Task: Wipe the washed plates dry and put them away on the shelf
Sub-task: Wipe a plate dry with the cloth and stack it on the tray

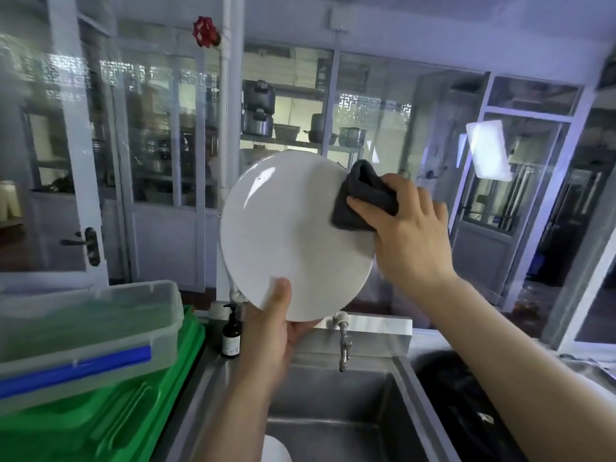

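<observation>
Both hands are busy over the sink (333,395): the left hand (266,331) grips the plate (286,235) by its lower rim, thumb on the near face and fingers curled behind, holding it upright and slightly tilted in the air; the right hand (410,228) has its fingers wrapped round a folded dark cloth (361,198) and presses it against the plate's upper right edge. As I judge it, the task is in its wiping step on this plate, with the cloth at the rim and most of the face not under it; whether that face is already dry cannot be told, though a few specks or drops seem to sit near the upper left; putting it on the shelf is yet to come. A white round shape (275,450), perhaps another plate, is cut off at the bottom edge, so how many plates wait is unclear; the plate's back and the left fingers there are hidden; no nearby shelf for plates is plainly in view, only blurred racks of pots (258,123) behind glass; the dark mass (466,411) in the right basin is too dim to name; green crates (100,421) and a clear box (90,331) stand at left.
</observation>
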Demonstrator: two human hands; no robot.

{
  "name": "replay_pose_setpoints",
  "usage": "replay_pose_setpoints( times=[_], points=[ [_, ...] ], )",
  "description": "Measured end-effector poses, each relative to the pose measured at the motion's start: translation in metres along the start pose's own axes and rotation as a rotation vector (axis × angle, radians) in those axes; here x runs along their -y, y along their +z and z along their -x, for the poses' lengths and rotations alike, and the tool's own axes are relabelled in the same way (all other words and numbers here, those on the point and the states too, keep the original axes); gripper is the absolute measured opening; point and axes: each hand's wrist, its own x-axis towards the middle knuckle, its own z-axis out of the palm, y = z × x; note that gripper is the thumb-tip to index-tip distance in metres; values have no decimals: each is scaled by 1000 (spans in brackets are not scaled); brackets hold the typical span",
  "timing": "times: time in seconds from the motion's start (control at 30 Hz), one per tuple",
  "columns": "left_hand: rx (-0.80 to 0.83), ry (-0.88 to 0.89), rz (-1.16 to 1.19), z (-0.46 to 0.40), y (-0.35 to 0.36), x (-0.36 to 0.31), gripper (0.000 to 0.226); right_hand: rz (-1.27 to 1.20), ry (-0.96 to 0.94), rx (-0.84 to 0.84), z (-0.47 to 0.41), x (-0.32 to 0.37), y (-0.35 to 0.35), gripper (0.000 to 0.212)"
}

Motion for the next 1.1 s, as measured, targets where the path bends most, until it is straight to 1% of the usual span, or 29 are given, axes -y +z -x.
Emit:
replay_pose_setpoints(
  times=[0.1, 0.23, 0.33, 0.47, 0.6, 0.63, 0.77, 0.8, 0.87, 0.9, 0.97, 1.03, 1.1],
  points=[
    [19, 2, 15, 2, 6, -4, 52, -17, -93, -19, 15, 21, 1, 45],
    [-1, -8, 53, -3, 7, -12, 51, -125, -263, 95, 51, 54, 4, 50],
    [2, 31, 42, -6, 4, -17, 52, -206, -277, 148, 59, 68, 5, 48],
    [2, 28, -2, -6, 0, -18, 52, -213, -289, 154, 49, 60, 3, 48],
    [25, 41, -20, -2, -13, -15, 39, -166, -243, 138, 33, 47, 2, 48],
    [29, 37, -31, -1, -17, -14, 38, -147, -215, 120, 26, 43, 1, 48],
    [-3, 7, -151, 5, -26, -8, 37, -58, 0, 28, -1, 30, 2, 45],
    [-19, 3, -173, 6, -26, -7, 41, -49, 37, 10, -4, 28, 3, 49],
    [-52, 0, -174, 6, -24, -3, 56, -40, 30, -5, -1, 32, 6, 54],
    [-64, 0, -167, 6, -22, -2, 58, -51, -7, -2, 6, 37, 7, 55],
    [-67, -19, -132, 6, -18, -2, 59, -92, -134, 16, 26, 54, 10, 47],
    [-21, -50, -108, 6, -15, -1, 64, -141, -224, 84, 48, 73, 12, 41],
    [38, -61, -127, 6, -16, -3, 73, -175, -232, 146, 58, 83, 13, 43]
  ],
)
